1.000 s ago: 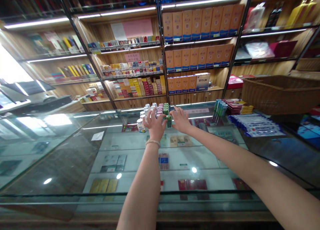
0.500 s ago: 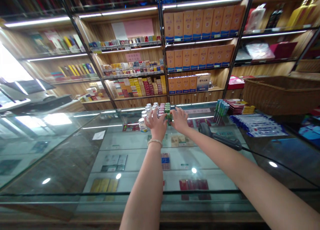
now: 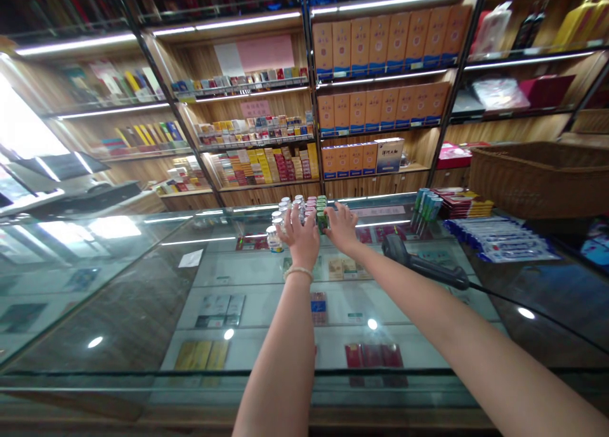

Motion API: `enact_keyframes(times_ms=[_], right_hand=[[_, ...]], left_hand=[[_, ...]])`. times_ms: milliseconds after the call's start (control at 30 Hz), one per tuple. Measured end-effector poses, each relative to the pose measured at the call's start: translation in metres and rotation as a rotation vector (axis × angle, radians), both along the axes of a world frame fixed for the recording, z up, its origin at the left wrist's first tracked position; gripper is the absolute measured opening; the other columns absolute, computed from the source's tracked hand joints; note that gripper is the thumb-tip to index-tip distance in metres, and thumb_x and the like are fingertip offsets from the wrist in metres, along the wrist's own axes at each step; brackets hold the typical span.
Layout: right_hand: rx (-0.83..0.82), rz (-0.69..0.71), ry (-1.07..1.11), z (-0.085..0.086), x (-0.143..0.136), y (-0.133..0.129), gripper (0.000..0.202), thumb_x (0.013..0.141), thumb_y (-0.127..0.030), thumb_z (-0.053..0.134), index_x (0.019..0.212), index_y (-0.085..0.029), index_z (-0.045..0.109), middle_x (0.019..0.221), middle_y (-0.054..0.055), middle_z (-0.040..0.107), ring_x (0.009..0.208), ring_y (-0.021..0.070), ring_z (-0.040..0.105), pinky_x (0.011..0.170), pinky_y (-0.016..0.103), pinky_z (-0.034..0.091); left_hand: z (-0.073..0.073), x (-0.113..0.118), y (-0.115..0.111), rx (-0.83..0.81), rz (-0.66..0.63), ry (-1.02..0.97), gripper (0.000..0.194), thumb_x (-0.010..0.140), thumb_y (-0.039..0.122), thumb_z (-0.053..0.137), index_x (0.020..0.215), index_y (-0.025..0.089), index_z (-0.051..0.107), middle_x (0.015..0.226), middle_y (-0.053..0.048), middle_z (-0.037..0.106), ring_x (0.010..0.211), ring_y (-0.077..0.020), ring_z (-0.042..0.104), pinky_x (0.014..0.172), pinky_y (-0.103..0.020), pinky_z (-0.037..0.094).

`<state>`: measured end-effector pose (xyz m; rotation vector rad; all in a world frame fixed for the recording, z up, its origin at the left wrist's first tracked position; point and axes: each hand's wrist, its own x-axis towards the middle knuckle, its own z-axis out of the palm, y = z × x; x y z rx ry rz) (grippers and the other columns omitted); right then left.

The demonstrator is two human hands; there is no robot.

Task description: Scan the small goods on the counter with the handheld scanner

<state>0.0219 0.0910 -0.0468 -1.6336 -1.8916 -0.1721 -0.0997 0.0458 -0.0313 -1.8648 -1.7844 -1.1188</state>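
Small containers stand in close rows at the far side of the glass counter: white-lidded jars [image 3: 275, 239] on the left, pink-topped ones [image 3: 311, 202] in the middle and green ones [image 3: 321, 201] on the right. My left hand [image 3: 301, 239], with a beaded bracelet at its wrist, lies over the front of the white and pink rows, fingers spread. Against the right side of the green row, my right hand [image 3: 341, 229] has its thumb and fingers apart and curved. Both hands partly hide the containers, so the exact finger contact is unclear.
A black handheld scanner [image 3: 423, 262] with a cord lies right of my right arm. Farther right are blue-and-white packets [image 3: 497, 239], green-blue tubes [image 3: 427, 203] and a wicker basket [image 3: 537, 180]. A white paper [image 3: 191, 258] lies at left. Stocked shelves stand behind.
The whole view has shifted slightly. My left hand's thumb has drawn a little away from the green row, and more of the green front shows between my hands. The containers keep their rows.
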Motion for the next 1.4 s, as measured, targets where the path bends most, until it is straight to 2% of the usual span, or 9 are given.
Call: enact_keyframes(times_ms=[500,700,867,1033,1233,1400], right_hand=[[0.002,-0.025,-0.029,0.006,-0.004,0.004,0.053,0.091,-0.024,0.070,0.141,-0.025,0.051,0.162,0.019,0.038,0.150,0.0350,0.030,0.115,0.057,0.029],[0.005,-0.013,-0.069,0.015,0.001,-0.004,0.058,0.091,-0.026,0.070,0.146,-0.024,0.049,0.165,0.019,0.035,0.152,0.0358,0.029,0.117,0.058,0.030],[0.080,0.039,-0.188,0.036,0.025,-0.019,0.075,0.092,-0.036,0.069,0.159,-0.023,0.038,0.174,0.019,0.019,0.159,0.0405,0.015,0.122,0.065,0.020],[0.022,0.060,-0.296,0.050,0.058,-0.033,0.082,0.096,-0.047,0.064,0.166,-0.026,0.028,0.176,0.017,0.012,0.161,0.0417,0.008,0.124,0.071,0.006],[-0.064,0.030,-0.300,0.059,0.082,-0.046,0.075,0.100,-0.049,0.057,0.166,-0.028,0.029,0.176,0.015,0.011,0.161,0.0411,0.009,0.123,0.072,0.007],[-0.023,0.009,-0.275,0.072,0.113,-0.061,0.066,0.102,-0.052,0.051,0.162,-0.026,0.039,0.174,0.015,0.021,0.161,0.0381,0.016,0.124,0.072,0.009]], left_hand=[[0.001,0.000,0.000,-0.006,0.028,-0.026,0.041,0.091,0.024,0.061,0.131,0.031,0.070,0.169,-0.010,0.038,0.159,-0.0336,0.026,0.127,-0.069,0.006],[0.004,0.001,-0.001,-0.011,0.027,-0.026,0.043,0.092,0.026,0.061,0.134,0.031,0.068,0.168,-0.011,0.039,0.158,-0.0331,0.027,0.127,-0.068,0.008],[0.009,0.005,-0.004,-0.008,0.003,0.033,0.045,0.092,0.031,0.063,0.138,0.029,0.066,0.169,-0.013,0.036,0.159,-0.0354,0.026,0.126,-0.069,0.005],[0.013,0.012,-0.007,0.006,-0.009,0.092,0.054,0.096,0.038,0.061,0.149,0.030,0.056,0.172,-0.015,0.030,0.161,-0.0367,0.021,0.125,-0.072,0.001],[0.020,0.025,-0.012,0.010,-0.070,0.157,0.058,0.097,0.041,0.059,0.153,0.030,0.052,0.172,-0.014,0.028,0.161,-0.0374,0.018,0.126,-0.071,-0.001],[0.027,0.042,-0.020,0.016,-0.121,0.171,0.055,0.099,0.044,0.057,0.151,0.030,0.055,0.170,-0.015,0.034,0.160,-0.0362,0.023,0.127,-0.068,0.002]])
